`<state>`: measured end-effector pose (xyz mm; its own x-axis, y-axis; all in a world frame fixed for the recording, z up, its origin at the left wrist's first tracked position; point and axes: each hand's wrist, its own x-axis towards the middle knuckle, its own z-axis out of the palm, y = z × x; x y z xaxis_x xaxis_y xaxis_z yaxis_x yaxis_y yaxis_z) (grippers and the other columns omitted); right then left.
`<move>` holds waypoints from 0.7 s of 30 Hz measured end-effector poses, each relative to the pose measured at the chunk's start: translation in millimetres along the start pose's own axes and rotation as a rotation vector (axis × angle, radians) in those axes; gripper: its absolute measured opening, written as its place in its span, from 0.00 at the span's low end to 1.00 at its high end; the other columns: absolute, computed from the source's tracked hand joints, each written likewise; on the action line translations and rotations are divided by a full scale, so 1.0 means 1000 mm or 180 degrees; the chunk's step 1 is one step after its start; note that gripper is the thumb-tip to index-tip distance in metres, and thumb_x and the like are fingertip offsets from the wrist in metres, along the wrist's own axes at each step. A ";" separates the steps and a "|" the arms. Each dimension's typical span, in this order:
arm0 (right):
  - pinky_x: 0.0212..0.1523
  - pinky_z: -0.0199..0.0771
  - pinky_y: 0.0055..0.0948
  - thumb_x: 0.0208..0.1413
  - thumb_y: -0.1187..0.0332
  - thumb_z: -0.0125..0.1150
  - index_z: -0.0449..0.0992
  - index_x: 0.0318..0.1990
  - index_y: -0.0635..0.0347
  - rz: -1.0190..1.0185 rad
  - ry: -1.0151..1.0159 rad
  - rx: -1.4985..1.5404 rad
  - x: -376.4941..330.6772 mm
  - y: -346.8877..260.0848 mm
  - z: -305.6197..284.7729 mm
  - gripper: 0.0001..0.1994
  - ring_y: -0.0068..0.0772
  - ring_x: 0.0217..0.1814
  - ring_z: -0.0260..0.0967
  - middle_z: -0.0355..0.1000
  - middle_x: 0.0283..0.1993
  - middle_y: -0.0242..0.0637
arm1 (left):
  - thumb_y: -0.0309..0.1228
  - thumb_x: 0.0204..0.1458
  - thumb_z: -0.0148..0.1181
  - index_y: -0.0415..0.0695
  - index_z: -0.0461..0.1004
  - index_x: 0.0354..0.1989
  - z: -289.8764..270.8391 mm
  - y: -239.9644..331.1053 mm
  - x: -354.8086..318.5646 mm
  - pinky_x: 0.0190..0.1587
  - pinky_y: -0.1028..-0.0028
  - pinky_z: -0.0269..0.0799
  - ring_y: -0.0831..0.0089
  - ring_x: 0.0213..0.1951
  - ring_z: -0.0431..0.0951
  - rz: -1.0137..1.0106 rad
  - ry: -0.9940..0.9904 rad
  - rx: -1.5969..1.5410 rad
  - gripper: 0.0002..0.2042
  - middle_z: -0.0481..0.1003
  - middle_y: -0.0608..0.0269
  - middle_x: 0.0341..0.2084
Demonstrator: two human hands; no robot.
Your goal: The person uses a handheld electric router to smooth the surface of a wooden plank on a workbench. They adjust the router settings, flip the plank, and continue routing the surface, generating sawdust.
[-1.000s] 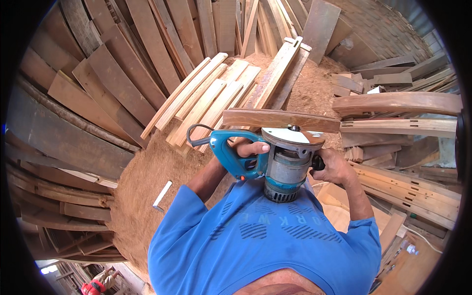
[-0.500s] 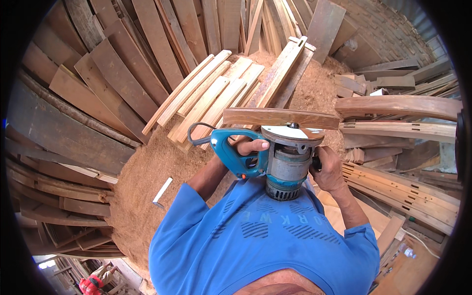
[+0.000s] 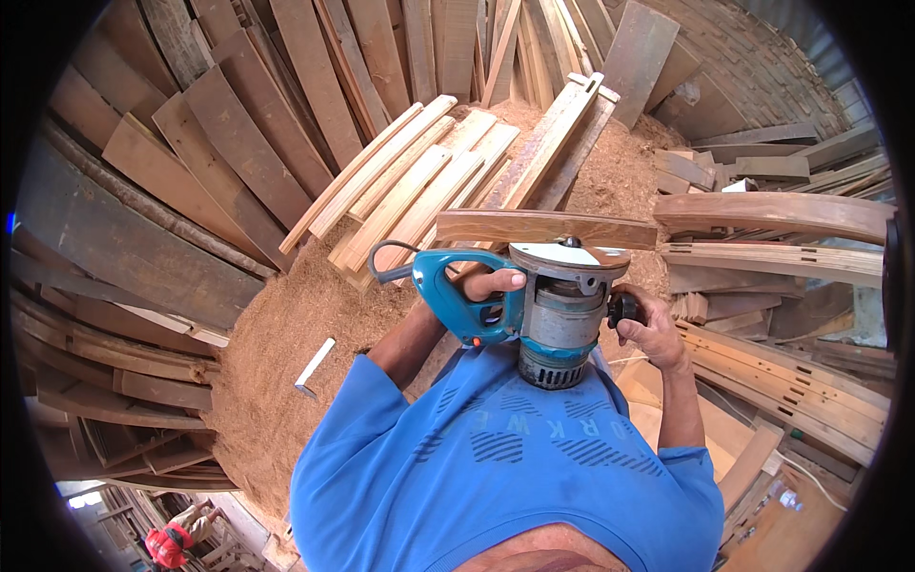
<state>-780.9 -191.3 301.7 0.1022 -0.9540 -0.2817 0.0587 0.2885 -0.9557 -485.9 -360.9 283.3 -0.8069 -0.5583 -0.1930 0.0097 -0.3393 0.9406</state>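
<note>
A blue and grey wood router (image 3: 558, 319) lies on its side against my chest, its flat base facing away from me. My left hand (image 3: 488, 288) is wrapped round its blue loop handle, the thumb on top. On the other side my right hand (image 3: 653, 329) holds the router's black knob (image 3: 623, 307) with the thumb below and bent fingers at its outer side. Just beyond the base stretches a brown wooden board (image 3: 534, 227), set on edge. The bit (image 3: 571, 242) shows as a small dark tip at the board's near face. A dark cord (image 3: 386, 257) loops from the handle.
Pale cut strips (image 3: 419, 195) lie on sawdust (image 3: 276, 353) ahead. Planks (image 3: 257, 124) lean in rows at the far and left sides. Slotted timbers (image 3: 791, 381) and a long beam (image 3: 772, 212) lie at the right. Another person (image 3: 170, 543) in red is at lower left.
My right hand has shifted outward on the black knob, so more of the knob shows. My right elbow has drawn in slightly. The left hand keeps its hold.
</note>
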 end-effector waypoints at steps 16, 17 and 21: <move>0.73 0.50 0.40 0.34 0.39 0.80 0.50 0.70 0.74 0.0223 -0.0123 0.1383 -0.002 0.037 0.071 0.64 0.43 0.72 0.54 0.58 0.69 0.51 | 0.44 0.51 0.68 0.33 0.71 0.59 0.006 -0.001 -0.007 0.54 0.63 0.72 0.62 0.51 0.76 0.0140 0.0052 0.0128 0.32 0.78 0.48 0.48; 0.73 0.51 0.40 0.34 0.39 0.80 0.50 0.70 0.74 0.0239 -0.0122 0.1259 -0.003 0.035 0.070 0.64 0.43 0.73 0.54 0.57 0.70 0.51 | 0.44 0.51 0.68 0.33 0.71 0.59 0.007 -0.002 -0.006 0.54 0.63 0.72 0.62 0.51 0.76 0.0163 0.0047 0.0132 0.32 0.77 0.48 0.48; 0.73 0.50 0.39 0.35 0.38 0.79 0.49 0.69 0.75 0.0247 -0.0005 0.1048 -0.009 0.026 0.071 0.64 0.42 0.73 0.53 0.56 0.71 0.51 | 0.44 0.51 0.68 0.33 0.71 0.59 0.010 -0.004 -0.003 0.54 0.63 0.72 0.61 0.51 0.76 0.0221 0.0021 0.0148 0.32 0.77 0.48 0.48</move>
<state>-710.0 -169.3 286.0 0.1204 -0.9282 -0.3522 0.3683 0.3712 -0.8524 -489.4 -350.8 282.8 -0.8013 -0.5842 -0.1286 0.0379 -0.2640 0.9638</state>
